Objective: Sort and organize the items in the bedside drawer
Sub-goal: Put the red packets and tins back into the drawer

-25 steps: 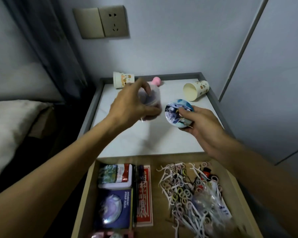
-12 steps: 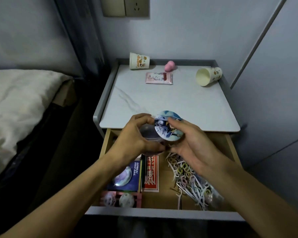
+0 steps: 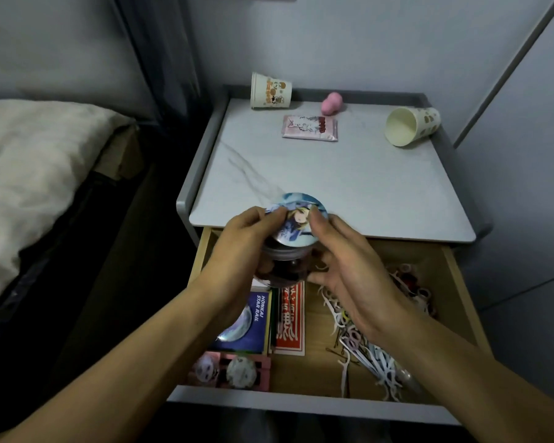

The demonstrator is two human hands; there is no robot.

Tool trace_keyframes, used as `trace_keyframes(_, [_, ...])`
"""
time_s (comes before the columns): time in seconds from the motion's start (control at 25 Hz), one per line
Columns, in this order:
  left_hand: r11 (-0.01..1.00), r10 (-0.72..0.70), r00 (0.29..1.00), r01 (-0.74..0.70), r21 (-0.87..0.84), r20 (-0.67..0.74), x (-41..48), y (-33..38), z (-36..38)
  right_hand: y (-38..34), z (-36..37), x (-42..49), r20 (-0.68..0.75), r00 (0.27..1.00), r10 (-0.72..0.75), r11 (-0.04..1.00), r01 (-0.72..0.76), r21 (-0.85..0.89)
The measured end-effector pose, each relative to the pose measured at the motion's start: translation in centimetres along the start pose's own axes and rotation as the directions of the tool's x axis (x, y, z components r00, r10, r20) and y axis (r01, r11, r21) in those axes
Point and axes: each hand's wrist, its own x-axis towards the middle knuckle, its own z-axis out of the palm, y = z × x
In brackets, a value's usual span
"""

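Above the open bedside drawer (image 3: 301, 404), my left hand (image 3: 240, 247) wraps its curled fingers round a small clear jar (image 3: 283, 266), the thumb lying on the rim of a round picture badge (image 3: 298, 225). My right hand (image 3: 349, 266) pinches the same badge, thumb on its face and fingers curled in against the jar's side. The badge sits tilted across the jar's mouth, over the back left of the drawer and just in front of the nightstand top (image 3: 349, 187).

Whether the badge is meant as a lid or is going inside, I cannot tell; it looks about as wide as the mouth.

The risks, as I judge them:
- The badge face looks glossy, and a thumb sliding off could flip it down among the floss picks (image 3: 365, 346) heaped on the right.
- Forcing it at this tilt may jam it in the mouth or jolt the jar loose from my left hand, spilling the dark contents onto the blue box (image 3: 247, 321) and red packet (image 3: 290, 318) below.
- Both hands cover the jar's mouth, so I am working partly by feel.
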Motion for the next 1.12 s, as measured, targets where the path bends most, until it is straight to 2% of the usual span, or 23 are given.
trace_keyframes(0.08, [0.988,-0.037,0.998,0.030,-0.153,-0.045,0.3,0.3,-1.1,0.2,0.4,-0.1,0.059,0.997,-0.054,0.979,0.065,-0.195])
trace_keyframes(0.16, [0.943,-0.117,0.993,0.114,-0.312,0.009,0.2,0.4,-2.2,0.8,0.8,-0.1,0.107,0.988,-0.107,0.910,0.141,-0.391])
trace_keyframes(0.24, [0.900,-0.203,0.977,0.213,-0.380,0.068,0.0,0.6,-3.2,1.7,1.5,0.5,0.110,0.984,-0.136,0.821,0.175,-0.544])
trace_keyframes(0.32, [0.875,-0.257,0.966,0.239,-0.420,0.016,0.2,1.2,-4.6,2.7,1.7,1.5,0.137,0.983,-0.120,0.734,0.181,-0.654])
trace_keyframes(0.4, [0.896,-0.233,0.961,0.152,-0.418,-0.150,0.6,2.2,-6.8,4.4,1.8,2.7,0.232,0.969,-0.081,0.621,0.231,-0.749])
trace_keyframes(0.48, [0.938,-0.160,0.944,0.054,-0.341,-0.289,0.9,3.1,-8.9,6.5,2.0,3.6,0.323,0.946,-0.004,0.520,0.278,-0.808])
trace_keyframes(0.64, [0.981,-0.079,0.923,0.004,-0.194,-0.377,0.6,3.8,-10.0,9.8,2.7,4.2,0.427,0.904,-0.003,0.379,0.396,-0.836])
trace_keyframes(0.76, [0.991,-0.081,0.907,0.031,-0.127,-0.413,0.7,3.8,-9.8,10.9,3.1,4.2,0.468,0.884,-0.015,0.367,0.440,-0.820])
trace_keyframes(0.96, [0.994,-0.102,0.904,0.073,-0.085,-0.415,0.7,3.5,-9.7,10.8,3.3,4.0,0.460,0.888,-0.020,0.407,0.427,-0.807])
trace_keyframes(1.12, [0.994,-0.069,0.913,0.099,0.055,-0.403,0.8,3.5,-9.6,10.2,3.5,3.7,0.449,0.893,0.040,0.416,0.394,-0.820])
